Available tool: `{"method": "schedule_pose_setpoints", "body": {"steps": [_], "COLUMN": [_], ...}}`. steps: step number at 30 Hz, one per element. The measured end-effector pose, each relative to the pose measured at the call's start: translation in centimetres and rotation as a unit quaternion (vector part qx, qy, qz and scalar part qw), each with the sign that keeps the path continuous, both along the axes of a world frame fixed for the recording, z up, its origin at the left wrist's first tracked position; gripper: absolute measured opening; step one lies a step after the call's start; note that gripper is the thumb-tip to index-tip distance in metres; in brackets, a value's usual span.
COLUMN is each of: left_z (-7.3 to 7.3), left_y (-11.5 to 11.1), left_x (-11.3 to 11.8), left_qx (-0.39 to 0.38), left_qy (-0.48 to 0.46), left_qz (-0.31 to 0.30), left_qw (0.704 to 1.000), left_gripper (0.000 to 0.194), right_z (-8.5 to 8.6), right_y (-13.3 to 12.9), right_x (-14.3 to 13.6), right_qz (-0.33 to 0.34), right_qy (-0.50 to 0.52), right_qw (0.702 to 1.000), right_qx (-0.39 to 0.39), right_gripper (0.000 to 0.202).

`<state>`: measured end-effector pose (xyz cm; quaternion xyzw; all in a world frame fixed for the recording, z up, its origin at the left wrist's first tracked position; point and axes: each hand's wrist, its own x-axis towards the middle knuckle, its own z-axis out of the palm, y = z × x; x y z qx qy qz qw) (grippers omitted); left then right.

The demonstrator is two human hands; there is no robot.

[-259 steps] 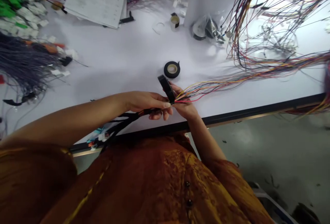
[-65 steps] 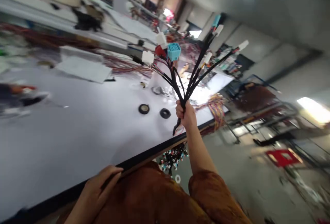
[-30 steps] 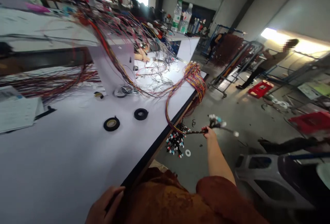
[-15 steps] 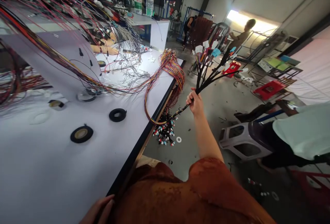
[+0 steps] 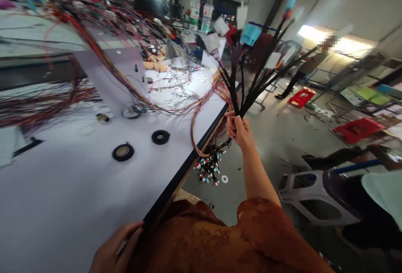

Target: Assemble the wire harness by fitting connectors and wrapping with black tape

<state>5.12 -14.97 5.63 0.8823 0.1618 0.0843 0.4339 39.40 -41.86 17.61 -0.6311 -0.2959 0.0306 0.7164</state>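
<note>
My right hand [image 5: 240, 130] is closed round the taped black stem of a wire harness [image 5: 241, 105], held up beyond the table's edge. Its black branches fan upward and end in white, blue and red connectors. Below my fist the stem runs down to the left, towards a loop of coloured wires [image 5: 193, 130] at the table edge. My left hand [image 5: 117, 248] lies at the near edge of the white table [image 5: 78, 206], fingers stretched out; part of it is cut off by the frame. Two rolls of black tape [image 5: 123, 152] lie flat on the table ahead of it.
A long bundle of coloured wires [image 5: 106, 61] crosses the table's far side. Another person's arm [image 5: 157, 65] reaches in there. Many connector ends [image 5: 209, 168] hang below the table edge. A grey plastic stool [image 5: 314, 199] and red crates [image 5: 301, 97] stand to the right.
My right hand has brought the harness closer, and its connectors now appear larger and higher. The view has turned left, so the table and tape rolls sit further right. My left hand remains at the edge.
</note>
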Motion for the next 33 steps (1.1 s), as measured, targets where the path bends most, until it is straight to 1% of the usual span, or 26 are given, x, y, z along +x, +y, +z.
{"method": "schedule_pose_setpoints", "body": {"steps": [2,3,4,5,6,7,8,9,10,11,12,13,14,15,17,19,20,21,22,23,26,28,30,33], "left_z": [2.8,4.4,6.0,7.6,8.9,9.9,10.6,10.7,10.5,9.8,8.8,7.6,6.4,5.1,2.9,1.3,0.8,0.3,0.0,-0.2,-0.7,-0.9,-1.0,-0.9], "left_y": [-0.3,-0.7,-1.2,-1.8,-2.3,-2.7,-2.8,-2.6,-2.2,-1.6,-0.8,0.0,0.7,1.2,1.9,2.2,2.2,2.2,2.3,2.4,3.1,3.9,4.7,5.7], "left_x": [-0.2,-0.4,-0.7,-0.9,-1.1,-1.2,-1.3,-1.3,-1.4,-1.6,-1.9,-2.3,-2.8,-3.4,-4.4,-5.1,-5.3,-5.4,-5.4,-5.4,-5.3,-5.4,-5.5,-5.9], "left_qx": [0.043,0.071,0.100,0.133,0.170,0.204,0.239,0.270,0.292,0.299,0.290,0.271,0.239,0.201,0.116,0.050,0.033,0.028,0.034,0.046,0.102,0.145,0.180,0.201], "left_qy": [-0.077,-0.114,-0.149,-0.188,-0.231,-0.266,-0.291,-0.280,-0.251,-0.200,-0.141,-0.076,-0.009,0.038,0.075,0.054,0.038,0.025,0.018,0.016,0.033,0.051,0.071,0.102], "left_qz": [-0.006,0.002,0.009,0.013,0.025,0.050,0.084,0.122,0.172,0.214,0.254,0.283,0.294,0.300,0.306,0.324,0.340,0.359,0.379,0.393,0.405,0.399,0.393,0.369], "left_qw": [0.996,0.991,0.984,0.973,0.958,0.941,0.923,0.913,0.907,0.908,0.912,0.917,0.926,0.932,0.942,0.943,0.939,0.933,0.925,0.918,0.908,0.904,0.899,0.902], "left_gripper": [0.023,0.017,0.014,0.013,0.015,0.018,0.022,0.025,0.026,0.027,0.025,0.024,0.025,0.025,0.026,0.027,0.027,0.027,0.027,0.025,0.020,0.021,0.023,0.024], "right_z": [1.1,1.7,2.1,2.3,2.4,2.3,1.9,1.3,0.5,-0.5,-1.7,-2.9,-4.1,-5.4,-7.6,-9.4,-10.1,-10.7,-11.1,-11.5,-12.3,-12.8,-13.1,-13.5], "right_y": [2.6,4.2,6.1,8.1,10.4,12.7,15.1,17.4,19.6,21.6,23.4,24.9,26.2,27.4,29.1,30.4,30.8,31.1,31.3,31.4,31.2,30.9,30.5,30.1], "right_x": [-1.4,-2.1,-2.7,-3.4,-4.2,-5.0,-5.9,-6.9,-8.0,-9.1,-10.2,-11.3,-12.2,-13.0,-14.2,-14.8,-15.0,-15.1,-15.2,-15.3,-15.9,-16.6,-17.3,-18.2], "right_qz": [0.105,0.167,0.233,0.301,0.369,0.432,0.487,0.533,0.570,0.600,0.625,0.645,0.663,0.677,0.698,0.711,0.715,0.716,0.713,0.706,0.659,0.627,0.601,0.561], "right_qy": [-0.035,-0.052,-0.069,-0.088,-0.110,-0.134,-0.158,-0.179,-0.193,-0.202,-0.207,-0.211,-0.214,-0.217,-0.207,-0.170,-0.149,-0.134,-0.132,-0.147,-0.244,-0.285,-0.297,-0.298], "right_qw": [0.993,0.981,0.963,0.938,0.904,0.866,0.826,0.785,0.747,0.713,0.681,0.653,0.626,0.602,0.563,0.533,0.519,0.509,0.508,0.518,0.577,0.604,0.626,0.659], "right_qx": [-0.047,-0.079,-0.114,-0.149,-0.183,-0.212,-0.238,-0.260,-0.281,-0.301,-0.320,-0.337,-0.351,-0.363,-0.390,-0.427,-0.445,-0.459,-0.465,-0.460,-0.417,-0.401,-0.399,-0.402], "right_gripper": [0.037,0.038,0.039,0.040,0.041,0.042,0.042,0.042,0.041,0.041,0.039,0.037,0.035,0.032,0.028,0.028,0.028,0.028,0.028,0.026,0.019,0.021,0.025,0.029]}}
